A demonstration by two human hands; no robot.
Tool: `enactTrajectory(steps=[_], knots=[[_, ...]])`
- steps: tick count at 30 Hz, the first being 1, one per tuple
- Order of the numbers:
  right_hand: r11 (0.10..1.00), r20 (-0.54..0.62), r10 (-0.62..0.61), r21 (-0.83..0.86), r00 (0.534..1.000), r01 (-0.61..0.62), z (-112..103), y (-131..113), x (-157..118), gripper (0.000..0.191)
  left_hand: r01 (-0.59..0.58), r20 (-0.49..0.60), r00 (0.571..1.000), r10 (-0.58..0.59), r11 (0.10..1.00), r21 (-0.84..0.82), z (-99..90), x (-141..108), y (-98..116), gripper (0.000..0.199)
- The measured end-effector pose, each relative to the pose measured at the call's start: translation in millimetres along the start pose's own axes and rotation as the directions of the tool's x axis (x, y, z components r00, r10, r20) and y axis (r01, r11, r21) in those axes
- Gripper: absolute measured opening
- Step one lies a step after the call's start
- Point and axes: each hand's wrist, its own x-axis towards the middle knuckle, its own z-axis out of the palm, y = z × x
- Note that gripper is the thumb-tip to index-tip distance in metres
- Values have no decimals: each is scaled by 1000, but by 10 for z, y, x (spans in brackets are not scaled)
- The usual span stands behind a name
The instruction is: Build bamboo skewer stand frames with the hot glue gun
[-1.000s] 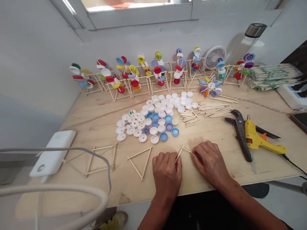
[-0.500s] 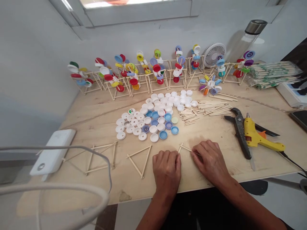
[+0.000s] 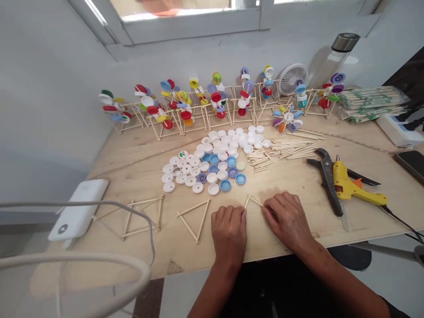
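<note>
Two thin wooden sticks meet at a point near the table's front, forming an open V. The left stick runs into the closed fingers of my left hand. My right hand pinches the lower end of the right stick. Both hands rest low over the tabletop, and their grips partly hide the sticks. Left of my left hand lies a flat triangle of sticks. Farther left is a stick frame. Beyond my hands spread many white and blue bottle caps.
A yellow glue gun and black-handled pliers lie at right. Loose sticks are piled behind. Bottle-cap wheels on stick frames line the wall beside a small fan. A white power bank and looping cable are at left.
The camera view has shifted slightly. Both hands keep nearly the same place on the table, still holding the two joined sticks.
</note>
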Motion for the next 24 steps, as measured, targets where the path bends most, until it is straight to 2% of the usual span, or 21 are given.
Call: enactTrajectory(steps=[9,24], knots=[[1000,-63,-27,-17,998,26,36,-12,3,20,-18,-27,999,19,1000,26,34,-11,-3,19],[999,-66,-42,-37,997,40,76,8,-20,18,-39,-13,999,40,996,74,26,-24,4,16]])
